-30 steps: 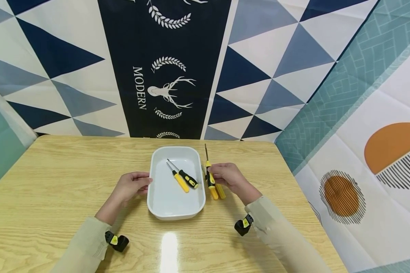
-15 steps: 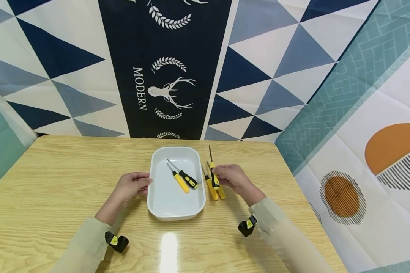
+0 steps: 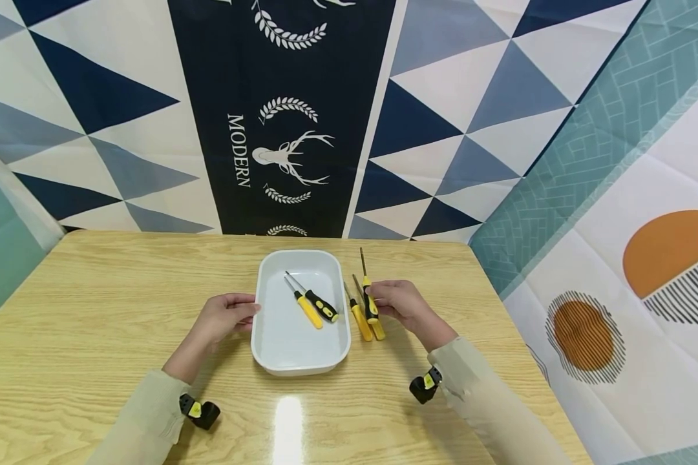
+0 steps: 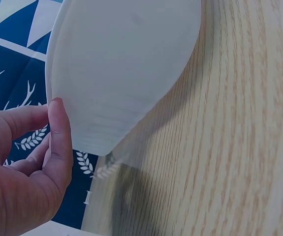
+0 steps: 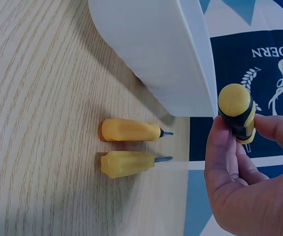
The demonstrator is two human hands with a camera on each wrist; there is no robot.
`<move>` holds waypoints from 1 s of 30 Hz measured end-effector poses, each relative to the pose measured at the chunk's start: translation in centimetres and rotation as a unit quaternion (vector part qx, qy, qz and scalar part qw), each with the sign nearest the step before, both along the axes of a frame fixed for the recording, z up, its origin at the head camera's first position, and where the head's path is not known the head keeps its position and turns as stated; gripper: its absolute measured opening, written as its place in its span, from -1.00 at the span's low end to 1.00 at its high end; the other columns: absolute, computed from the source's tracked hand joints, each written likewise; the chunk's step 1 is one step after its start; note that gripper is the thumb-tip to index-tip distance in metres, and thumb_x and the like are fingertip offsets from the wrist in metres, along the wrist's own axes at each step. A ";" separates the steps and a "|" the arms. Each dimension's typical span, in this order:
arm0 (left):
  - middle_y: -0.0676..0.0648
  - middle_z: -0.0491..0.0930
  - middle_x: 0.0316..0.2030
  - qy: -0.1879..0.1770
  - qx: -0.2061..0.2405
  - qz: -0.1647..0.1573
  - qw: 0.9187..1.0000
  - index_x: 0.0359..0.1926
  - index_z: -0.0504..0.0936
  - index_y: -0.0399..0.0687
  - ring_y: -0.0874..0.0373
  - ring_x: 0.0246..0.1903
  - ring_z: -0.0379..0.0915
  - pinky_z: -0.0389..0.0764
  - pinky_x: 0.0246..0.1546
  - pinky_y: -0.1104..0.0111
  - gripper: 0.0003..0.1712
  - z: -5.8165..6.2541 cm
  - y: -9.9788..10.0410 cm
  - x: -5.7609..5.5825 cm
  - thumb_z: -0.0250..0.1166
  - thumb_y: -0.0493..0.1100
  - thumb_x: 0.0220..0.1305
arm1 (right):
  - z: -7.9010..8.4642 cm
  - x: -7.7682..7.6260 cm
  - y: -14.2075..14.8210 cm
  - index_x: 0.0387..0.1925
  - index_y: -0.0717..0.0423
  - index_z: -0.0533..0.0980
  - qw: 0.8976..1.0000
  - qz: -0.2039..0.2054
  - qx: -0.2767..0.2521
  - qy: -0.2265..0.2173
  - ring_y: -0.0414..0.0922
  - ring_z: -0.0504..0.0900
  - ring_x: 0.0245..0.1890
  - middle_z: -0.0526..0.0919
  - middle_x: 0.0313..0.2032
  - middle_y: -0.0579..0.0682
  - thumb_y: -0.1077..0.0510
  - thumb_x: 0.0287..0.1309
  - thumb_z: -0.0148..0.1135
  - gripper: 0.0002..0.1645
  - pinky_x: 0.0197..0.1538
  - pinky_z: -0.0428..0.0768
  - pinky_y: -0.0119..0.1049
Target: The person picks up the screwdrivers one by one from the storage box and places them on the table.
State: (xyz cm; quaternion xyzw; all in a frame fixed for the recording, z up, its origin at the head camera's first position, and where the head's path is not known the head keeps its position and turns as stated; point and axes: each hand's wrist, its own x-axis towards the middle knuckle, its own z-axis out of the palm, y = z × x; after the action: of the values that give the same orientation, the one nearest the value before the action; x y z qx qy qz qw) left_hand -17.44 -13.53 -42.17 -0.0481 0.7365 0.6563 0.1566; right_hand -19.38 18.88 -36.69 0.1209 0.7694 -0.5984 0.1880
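Both hands were occupied around the white plastic tray (image 3: 299, 352). On its left side, the left hand (image 3: 225, 316) pinched the rim, thumb and fingers on opposite faces of the wall. Just off the tray's right wall, the right hand (image 3: 404, 303) pinched a raised black-and-yellow screwdriver (image 3: 370, 305) by its handle, the blade pointing toward the tray's far end and the butt toward the near.

Under that tool, also to the tray's right, lay two loose screwdrivers, a nearer yellow-handled one (image 3: 360, 321) and an outer yellow-handled one (image 3: 380, 330), side by side. Inside the tray rested a yellow-handled screwdriver (image 3: 309, 310) and a black-gripped screwdriver (image 3: 322, 305), their shafts close together.

Good handling, as I judged it, called for a firm pinch on the thick grip, since the slim blade could swing if the handle rolled. Height mattered too: a low lift risked knocking the loose pair or catching the tray's right rim. Light, steady pressure on the left rim seemed enough; pulling could have dragged the tray.
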 end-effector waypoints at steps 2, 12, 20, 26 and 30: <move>-0.28 0.48 -0.16 0.000 0.001 0.000 1.000 0.07 0.36 -0.35 0.16 -0.39 0.53 0.65 -0.35 0.38 -0.50 0.0 0.0 0.0 0.18 -0.16 0.16 | 0.0 0.0 0.1 0.09 0.30 0.33 1.000 0.000 -0.002 0.000 -0.21 0.52 -0.32 0.44 0.03 0.15 0.12 0.05 0.17 -0.43 -0.23 0.59 -0.43; -0.28 0.49 -0.17 0.003 0.002 0.002 1.000 0.06 0.37 -0.36 0.17 -0.41 0.53 0.65 -0.36 0.39 -0.51 0.0 0.1 0.0 0.18 -0.16 0.15 | -0.1 0.3 0.8 0.11 0.33 0.30 1.000 0.003 -0.020 0.011 -0.23 0.55 -0.28 0.40 0.07 0.23 0.13 0.06 0.15 -0.40 -0.21 0.60 -0.42; -0.28 0.49 -0.17 0.003 0.001 0.002 1.000 0.06 0.37 -0.36 0.18 -0.41 0.53 0.64 -0.37 0.41 -0.52 0.0 0.0 0.0 0.17 -0.18 0.16 | -0.4 0.3 1.4 0.13 0.33 0.27 1.000 0.007 -0.024 0.012 -0.20 0.53 -0.22 0.34 0.12 0.24 0.12 0.07 0.15 -0.38 -0.15 0.59 -0.39; -0.28 0.49 -0.17 0.005 0.000 0.002 1.000 0.06 0.37 -0.37 0.18 -0.41 0.53 0.65 -0.36 0.39 -0.51 0.0 0.0 0.1 0.17 -0.17 0.16 | -0.2 0.4 1.5 0.13 0.35 0.27 0.999 0.009 -0.029 0.010 -0.20 0.52 -0.21 0.34 0.12 0.24 0.14 0.08 0.12 -0.40 -0.15 0.59 -0.40; -0.28 0.49 -0.17 0.006 0.001 0.004 1.000 0.06 0.36 -0.37 0.17 -0.40 0.54 0.65 -0.35 0.37 -0.50 0.0 -0.1 0.0 0.18 -0.16 0.15 | -0.1 0.4 1.5 0.13 0.35 0.27 1.000 0.007 -0.027 0.009 -0.22 0.51 -0.22 0.32 0.13 0.24 0.15 0.09 0.10 -0.41 -0.17 0.59 -0.43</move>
State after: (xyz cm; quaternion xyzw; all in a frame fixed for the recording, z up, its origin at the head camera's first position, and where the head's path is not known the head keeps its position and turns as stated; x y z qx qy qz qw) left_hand -17.40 -13.58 -42.20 -0.0467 0.7363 0.6583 0.1493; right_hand -18.94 20.38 -36.83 0.1049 0.7556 -0.6185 0.1883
